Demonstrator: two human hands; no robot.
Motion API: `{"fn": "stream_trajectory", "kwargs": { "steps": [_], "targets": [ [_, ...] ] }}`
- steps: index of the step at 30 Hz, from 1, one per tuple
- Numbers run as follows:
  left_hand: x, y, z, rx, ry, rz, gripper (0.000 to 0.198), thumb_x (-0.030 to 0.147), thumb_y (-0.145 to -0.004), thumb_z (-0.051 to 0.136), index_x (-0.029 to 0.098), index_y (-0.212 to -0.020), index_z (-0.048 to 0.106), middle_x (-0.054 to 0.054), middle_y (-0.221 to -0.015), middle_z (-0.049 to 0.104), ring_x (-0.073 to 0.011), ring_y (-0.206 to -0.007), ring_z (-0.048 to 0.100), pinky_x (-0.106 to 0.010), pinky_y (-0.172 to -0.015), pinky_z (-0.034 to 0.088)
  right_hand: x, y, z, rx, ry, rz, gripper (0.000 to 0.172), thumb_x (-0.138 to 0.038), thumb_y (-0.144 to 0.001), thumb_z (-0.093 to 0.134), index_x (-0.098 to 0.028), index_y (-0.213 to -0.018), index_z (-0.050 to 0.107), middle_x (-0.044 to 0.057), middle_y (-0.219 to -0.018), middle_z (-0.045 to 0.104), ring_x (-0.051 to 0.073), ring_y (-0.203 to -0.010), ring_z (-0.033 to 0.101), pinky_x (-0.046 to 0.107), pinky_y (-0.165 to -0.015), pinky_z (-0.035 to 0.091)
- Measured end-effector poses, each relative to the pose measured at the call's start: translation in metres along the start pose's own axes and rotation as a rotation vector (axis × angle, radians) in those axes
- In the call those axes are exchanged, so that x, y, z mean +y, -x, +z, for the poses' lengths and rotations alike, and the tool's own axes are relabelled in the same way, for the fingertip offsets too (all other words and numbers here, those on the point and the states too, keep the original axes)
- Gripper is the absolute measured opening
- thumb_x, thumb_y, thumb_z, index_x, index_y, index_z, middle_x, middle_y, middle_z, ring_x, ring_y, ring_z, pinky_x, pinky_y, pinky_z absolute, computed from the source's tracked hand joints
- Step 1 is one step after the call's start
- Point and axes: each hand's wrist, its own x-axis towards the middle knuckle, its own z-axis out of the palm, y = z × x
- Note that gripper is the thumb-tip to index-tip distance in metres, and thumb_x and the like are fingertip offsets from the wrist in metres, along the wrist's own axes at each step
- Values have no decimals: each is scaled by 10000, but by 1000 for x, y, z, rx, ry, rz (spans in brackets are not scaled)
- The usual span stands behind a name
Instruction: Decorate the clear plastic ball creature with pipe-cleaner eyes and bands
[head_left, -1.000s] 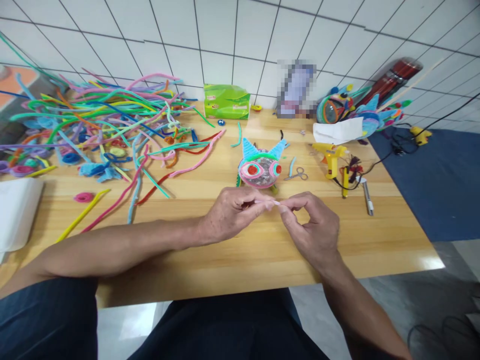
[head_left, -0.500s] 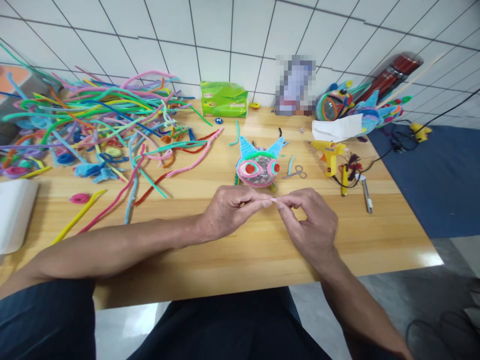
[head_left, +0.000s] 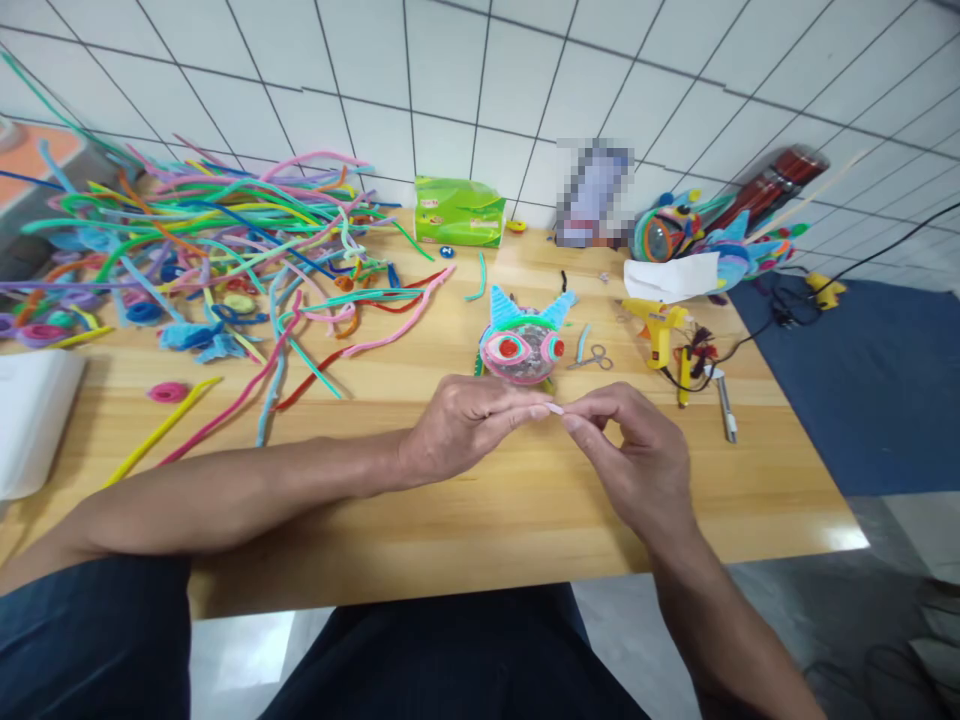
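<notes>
Between my two hands is a short pale pink piece of pipe cleaner [head_left: 555, 408], mostly hidden by the fingertips. My left hand [head_left: 480, 425] is closed, pinching its left end between thumb and fingers. My right hand [head_left: 637, 445] pinches the other end with thumb and forefinger. Just beyond the hands stands a cat-like figure [head_left: 534, 352] with blue pointed ears, a grey body and red eyes ringed in pink, white and teal. Beside it lie small scissors [head_left: 592, 358] and a short light blue pipe cleaner piece [head_left: 583, 342].
A tangled heap of coloured pipe cleaners [head_left: 225, 240] covers the table's left. A green tissue pack [head_left: 460, 212] stands by the tiled wall. To the right are a yellow glue gun [head_left: 654, 325], a yellow cutter [head_left: 683, 378], a pen-like tool [head_left: 726, 408] and a red thermos [head_left: 780, 185].
My right hand has drawn slightly right, away from the left, so a little more of the pink piece shows. The camera view has shifted slightly.
</notes>
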Motion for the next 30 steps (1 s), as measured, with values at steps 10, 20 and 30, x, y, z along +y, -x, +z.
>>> {"fn": "stream_trajectory", "kwargs": {
  "steps": [10,20,30],
  "targets": [
    [-7,-22,-15,226,-52,64,208,295,-1042,722,243,-1238,764,-61,-1097,800,-169,-976,753,-314,-842,637,3,-60,-20,-103,125,-118,141,-162,-974,751,-296,-936,778,-6,-825,721,165,-747,654,316,-637,499],
    [-63,-30,-18,299,64,-486,393,448,-1038,622,214,-1354,615,-101,-1388,680,-257,-1287,629,-423,-1098,505,41,-103,-3,-179,387,-323,134,-147,-1010,708,-247,-937,759,15,-822,725,181,-794,698,314,-675,524],
    [-61,-34,-17,185,244,-549,404,464,-976,714,237,-1308,675,-106,-1438,682,-313,-1408,591,-521,-1262,410,46,-104,-4,-220,449,-378,129,-132,-1007,710,-235,-938,745,30,-857,742,203,-846,707,319,-709,524]
  ]
}}
